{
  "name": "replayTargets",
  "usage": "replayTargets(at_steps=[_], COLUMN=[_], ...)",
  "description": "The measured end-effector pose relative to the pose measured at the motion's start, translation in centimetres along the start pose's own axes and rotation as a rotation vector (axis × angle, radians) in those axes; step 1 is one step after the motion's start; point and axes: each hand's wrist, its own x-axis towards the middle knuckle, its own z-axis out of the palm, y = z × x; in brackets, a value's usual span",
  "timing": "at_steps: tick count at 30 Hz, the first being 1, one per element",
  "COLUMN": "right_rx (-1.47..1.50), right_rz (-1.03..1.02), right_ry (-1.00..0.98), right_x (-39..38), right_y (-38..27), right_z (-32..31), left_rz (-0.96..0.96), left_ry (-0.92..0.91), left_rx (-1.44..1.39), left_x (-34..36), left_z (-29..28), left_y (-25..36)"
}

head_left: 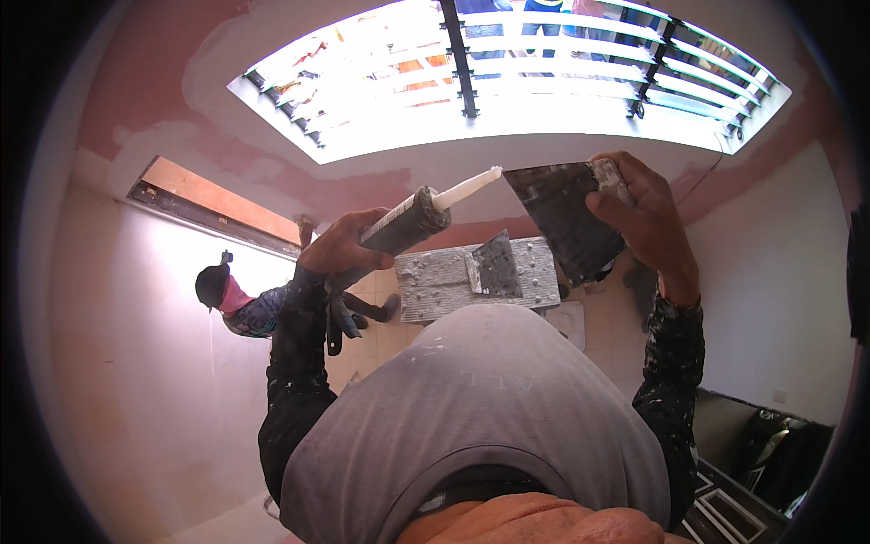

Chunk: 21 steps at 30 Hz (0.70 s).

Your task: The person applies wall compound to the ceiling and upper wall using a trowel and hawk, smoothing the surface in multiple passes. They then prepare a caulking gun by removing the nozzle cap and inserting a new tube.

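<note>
My left hand (340, 247) is wrapped round a caulking gun (343, 313) loaded with a dark sealant tube (408, 225). Its long white nozzle (467, 189) points up and to the right, the tip close to the corner of a wide putty knife (560, 207). Whether tip and blade touch, I cannot tell. My right hand (645, 210) grips this putty knife by its pale, crusted handle, thumb on the near side. The blade is dark and smeared. Below both hands, a second putty knife (501, 266) lies on a plaster-spattered bench (430, 286).
A louvred window (553, 91) opens in the patchy pink and white wall ahead, with people outside. At left, a co-worker (245, 304) in a dark cap stands by the wall, near a wooden-edged opening (213, 213). Dark framed panels (725, 508) lean at lower right.
</note>
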Motion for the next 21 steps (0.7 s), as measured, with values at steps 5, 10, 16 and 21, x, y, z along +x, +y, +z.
replayTargets(at_steps=[5,10,16,21], right_rx=[-0.041,-0.014,0.035,-0.046], right_rz=[-0.005,-0.010,-0.023,0.056], right_ry=[-0.006,-0.020,-0.034,-0.044], right_x=[0.1,0.3,0.3,0.4], right_y=[0.3,0.4,0.8,0.5], right_z=[-0.1,-0.3,-0.3,-1.2], left_rz=[0.028,0.008,0.009,0.014], left_ry=[-0.012,-0.027,-0.008,-0.007], left_rx=[-0.021,-0.019,-0.011,0.009], left_x=[-0.1,-0.1,-0.1,0.1], left_z=[0.2,0.2,0.7,0.7], left_y=[-0.2,0.1,0.6,0.1])
